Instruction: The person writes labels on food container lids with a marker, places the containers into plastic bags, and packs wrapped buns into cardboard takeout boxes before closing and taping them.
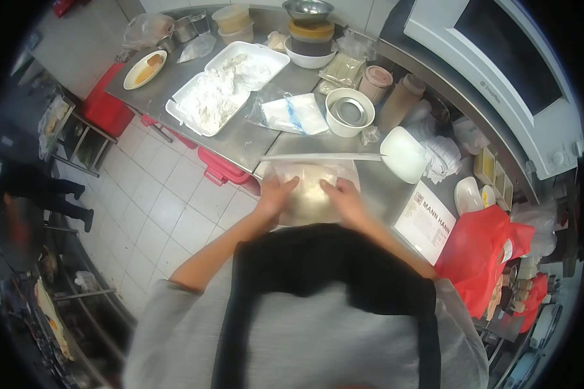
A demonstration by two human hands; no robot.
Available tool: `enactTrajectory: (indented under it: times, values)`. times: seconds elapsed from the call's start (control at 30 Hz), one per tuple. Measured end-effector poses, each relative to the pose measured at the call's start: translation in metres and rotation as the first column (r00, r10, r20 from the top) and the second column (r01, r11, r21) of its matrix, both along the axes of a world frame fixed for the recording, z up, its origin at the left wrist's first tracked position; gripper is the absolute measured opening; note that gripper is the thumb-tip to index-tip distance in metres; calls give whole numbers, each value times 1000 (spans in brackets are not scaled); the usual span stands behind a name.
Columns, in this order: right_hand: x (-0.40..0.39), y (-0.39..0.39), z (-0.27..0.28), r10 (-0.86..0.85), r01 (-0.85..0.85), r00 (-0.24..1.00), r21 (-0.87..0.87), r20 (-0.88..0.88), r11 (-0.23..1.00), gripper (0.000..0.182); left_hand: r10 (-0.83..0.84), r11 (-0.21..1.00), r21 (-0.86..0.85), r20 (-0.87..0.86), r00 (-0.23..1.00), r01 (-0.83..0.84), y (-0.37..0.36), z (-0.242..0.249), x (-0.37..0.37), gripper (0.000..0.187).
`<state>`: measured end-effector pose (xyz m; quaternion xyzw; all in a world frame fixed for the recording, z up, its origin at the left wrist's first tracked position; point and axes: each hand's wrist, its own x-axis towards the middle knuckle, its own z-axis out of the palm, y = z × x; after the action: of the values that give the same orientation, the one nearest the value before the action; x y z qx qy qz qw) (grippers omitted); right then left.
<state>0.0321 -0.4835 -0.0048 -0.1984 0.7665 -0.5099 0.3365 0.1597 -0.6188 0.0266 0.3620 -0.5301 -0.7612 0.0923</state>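
Note:
Near the front edge of the steel counter, my left hand [278, 196] and my right hand [344, 196] grip a clear plastic bag [311, 211] from its two sides. A pale, doughy mass shows inside the bag, between my thumbs. Both hands have their fingers wrapped round the bag, with the thumbs on top. Just beyond the bag lies a long thin pale strip [324, 157]. My fingers under the bag are hidden.
An open foam box [222, 97] of white powder stands at the back left, beside a plastic packet [295, 115]. Farther right are a round white tub [350, 113], a white tray [403, 154], a printed sheet [425, 222] and a red bag [477, 259]. A person [45, 188] stands far left.

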Motion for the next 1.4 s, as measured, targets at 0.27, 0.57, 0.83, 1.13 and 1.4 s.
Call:
enactTrajectory:
  times: [0.27,0.57,0.83,1.13,1.4]
  values:
    - [4,6,-8,-88,88,996,-183,7,979,44,-230,888,-424,-79,970,176,-9,-60,-1,52]
    - [-63,-19,-59,-333,341,913,-7,-234,940,40,-23,785,-609,154,988,114,-21,-85,-92,45]
    - [-61,-14,-3,332,-20,791,522,-513,853,48,-59,252,-817,522,851,519,-19,-46,-92,53]
    - [-33,15,14,74,14,735,125,-674,992,36,-227,317,-904,223,948,288,-9,-17,-48,42]
    - [-109,46,54,-198,288,725,30,-660,957,30,49,358,-922,-138,989,-146,-62,14,-57,38]
